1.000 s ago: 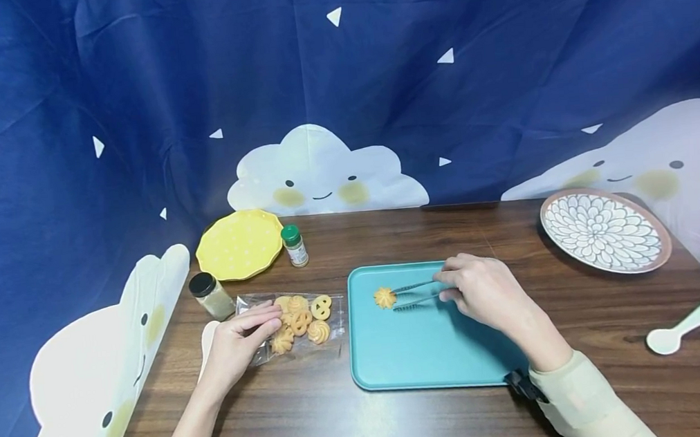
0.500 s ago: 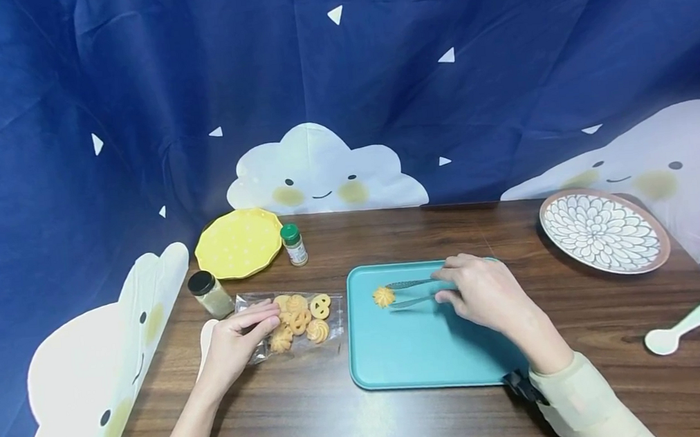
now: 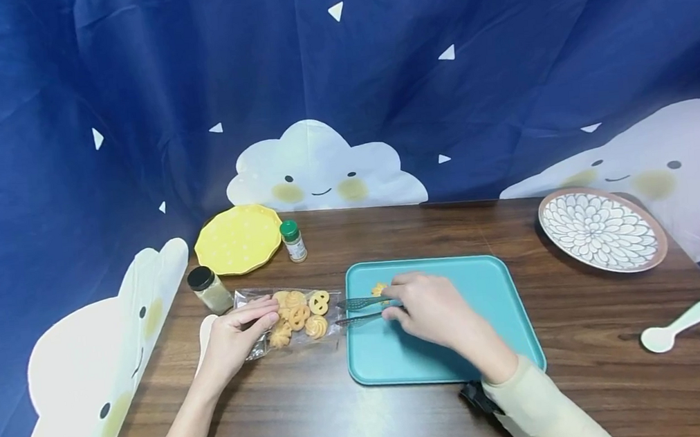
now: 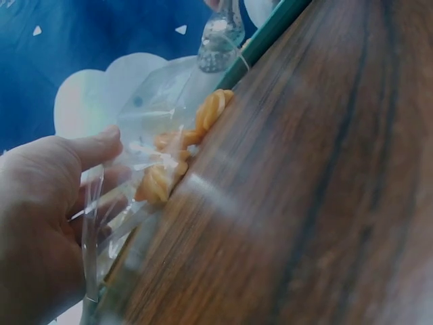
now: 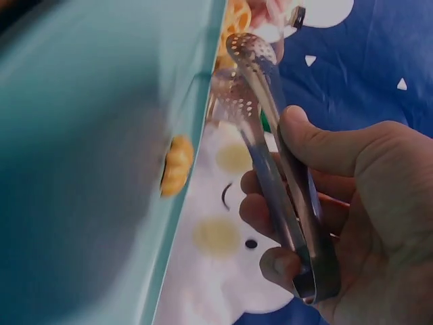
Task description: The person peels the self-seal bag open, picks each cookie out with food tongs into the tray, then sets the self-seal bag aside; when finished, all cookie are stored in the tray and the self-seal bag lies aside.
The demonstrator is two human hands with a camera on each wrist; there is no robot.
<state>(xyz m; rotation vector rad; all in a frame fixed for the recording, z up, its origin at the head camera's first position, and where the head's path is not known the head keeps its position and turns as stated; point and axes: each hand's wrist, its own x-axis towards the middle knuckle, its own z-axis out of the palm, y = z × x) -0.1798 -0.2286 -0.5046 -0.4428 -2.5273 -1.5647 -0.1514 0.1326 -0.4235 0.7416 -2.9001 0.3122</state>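
Note:
A clear plastic bag (image 3: 334, 343) lies on the table left of a teal tray (image 3: 394, 364), with several butter cookies (image 3: 316, 327) in it. My left hand (image 3: 231, 345) holds the bag at its left end; in the left wrist view the fingers show through the film, the thumb (image 4: 100, 145) at its upper edge. In my right hand (image 3: 438, 311) is a pair of metal tongs (image 5: 287, 176), gripped between thumb and fingers. Their perforated tips stand apart with nothing between them, reaching over the tray's left edge to the bag. One flower-shaped cookie (image 5: 178, 166) lies on the tray, partly hidden by the right hand in the head view.
Behind the bag stand a black-lidded jar (image 3: 211, 290), a green-capped shaker (image 3: 293, 241) and a yellow plate (image 3: 238, 239). A white utensil (image 3: 205, 335) lies partly under the left forearm. At right are a patterned plate (image 3: 601, 230) and a pale spoon (image 3: 678, 327).
My right hand has moved left with the tongs, from beside the cookie on the tray to the bag. That cookie stays on the tray. The left hand has kept its place.

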